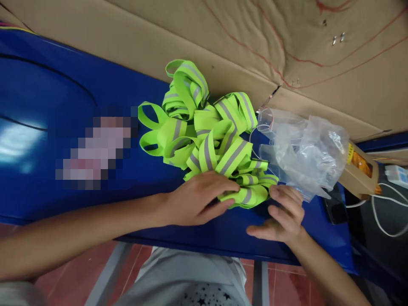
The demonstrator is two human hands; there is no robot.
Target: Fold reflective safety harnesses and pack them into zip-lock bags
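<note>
Left hand (193,199) on one strap pile (207,153), right hand (285,216) at edge

LIGHT is moderate | GLARE whitens blue tabletop (127,85) well left of left fingers (223,183); glints dot clear plastic (306,157) beyond right fingers (287,200) | SHADOW lies soft beneath fingers | BLUR slightly smears right fingers | MOSAIC patch (95,151) sits left of left fingers | EDGES stretch wide-angle

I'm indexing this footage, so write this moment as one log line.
left hand: touching yellow-green reflective straps | right hand: open beside them, contact unclear | clear plastic bags: right of straps | surface: blue table
</note>
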